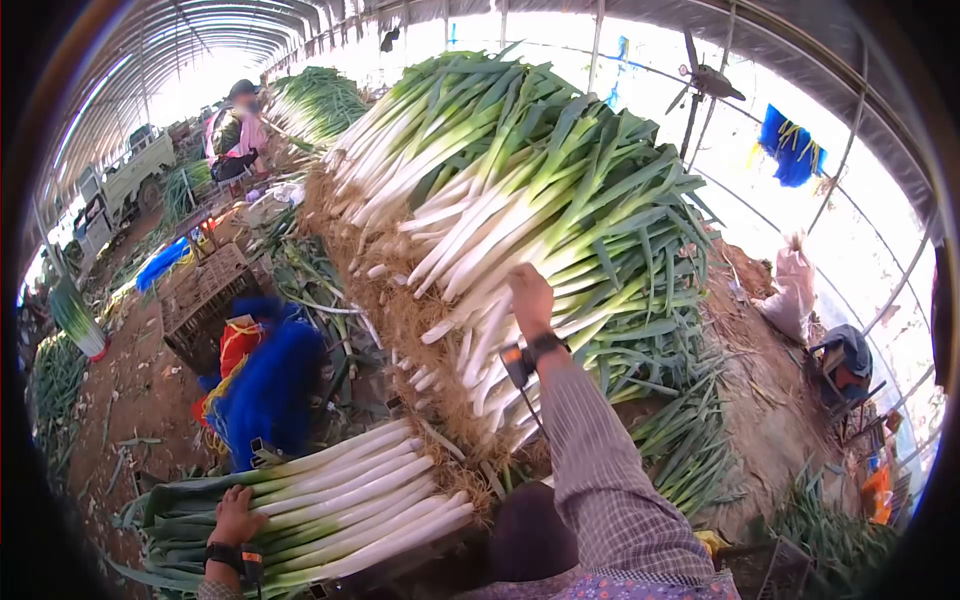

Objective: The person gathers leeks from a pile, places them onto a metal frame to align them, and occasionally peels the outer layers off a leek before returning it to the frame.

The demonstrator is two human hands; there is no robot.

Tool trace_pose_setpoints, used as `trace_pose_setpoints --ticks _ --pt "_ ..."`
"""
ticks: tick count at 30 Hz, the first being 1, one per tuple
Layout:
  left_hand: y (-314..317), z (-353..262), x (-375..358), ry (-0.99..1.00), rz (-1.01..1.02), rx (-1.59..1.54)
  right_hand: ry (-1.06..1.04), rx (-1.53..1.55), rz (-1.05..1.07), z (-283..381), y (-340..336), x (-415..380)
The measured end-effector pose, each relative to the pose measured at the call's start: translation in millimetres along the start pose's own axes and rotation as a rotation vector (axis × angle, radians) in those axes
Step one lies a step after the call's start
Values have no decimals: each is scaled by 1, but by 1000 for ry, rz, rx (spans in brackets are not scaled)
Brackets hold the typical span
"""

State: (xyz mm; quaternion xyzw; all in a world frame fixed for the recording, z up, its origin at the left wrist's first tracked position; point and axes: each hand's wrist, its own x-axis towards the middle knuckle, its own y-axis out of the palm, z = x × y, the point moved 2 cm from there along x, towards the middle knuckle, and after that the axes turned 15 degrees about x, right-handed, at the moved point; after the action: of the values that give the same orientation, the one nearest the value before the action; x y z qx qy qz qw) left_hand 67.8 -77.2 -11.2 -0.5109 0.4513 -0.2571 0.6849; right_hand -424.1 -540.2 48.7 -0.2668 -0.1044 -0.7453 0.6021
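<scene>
My right hand [530,295] reaches up into a tall pile of leeks [520,190], its fingers closed around the white stalks near the pile's middle. A dark watch sits on that wrist above a checked sleeve. My left hand [236,515] rests on a bundle of leeks [340,505] lying across my lap, gripping the green end. The bundle's white stalks and roots point right.
A blue bag [270,385] and a dark crate [205,295] sit on the dirt floor to the left. Another person [237,130] works far back beside more leek piles. A sack [792,290] and loose green leaves lie on the right.
</scene>
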Motion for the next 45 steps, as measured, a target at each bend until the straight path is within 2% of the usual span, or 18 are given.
trace_pose_setpoints --ticks 2,3,4,6,7,11,16,19,22,24,28,31,34,35,36,37,42,45 --pt "2 2 3 7 -7 -1 91 164 -38 12 -45 -38" --pt "3 3 5 16 -7 4 296 664 -55 20 -65 -62" --pt "4 3 5 15 -7 2 414 862 -167 22 -90 -86" --pt "2 3 5 19 -9 7 536 958 -281 2 -140 -124" --pt "0 3 6 10 3 21 551 1007 -138 5 -162 -141" --pt "0 6 10 33 37 60 592 1065 -158 56 -237 -200" --pt "11 15 10 88 -31 107 575 1149 -420 55 -295 -267" --pt "1 -6 -28 121 -130 67 563 868 -603 19 -305 -313" --pt "-1 -15 -58 193 -170 15 589 403 -733 -128 -327 -406" --pt "1 -14 -64 234 -200 30 831 23 -629 -218 -338 -467" --pt "1 -19 -60 211 -167 43 576 -164 -178 -189 -297 -390" --pt "4 -18 -59 209 -145 40 598 188 -154 -93 -210 -242" --pt "7 -17 -60 189 -137 17 247 94 25 1 -113 -102" --pt "8 -17 -60 198 -155 21 191 135 87 -16 -80 -62" --pt "10 -17 -61 205 -171 25 169 100 176 21 -54 -27" --pt "9 -17 -63 210 -184 31 -84 17 141 3 -22 10" --pt "3 -20 -65 192 -121 18 -126 -375 81 19 44 88" --pt "1 -21 -65 184 -114 18 44 -217 69 25 26 86"
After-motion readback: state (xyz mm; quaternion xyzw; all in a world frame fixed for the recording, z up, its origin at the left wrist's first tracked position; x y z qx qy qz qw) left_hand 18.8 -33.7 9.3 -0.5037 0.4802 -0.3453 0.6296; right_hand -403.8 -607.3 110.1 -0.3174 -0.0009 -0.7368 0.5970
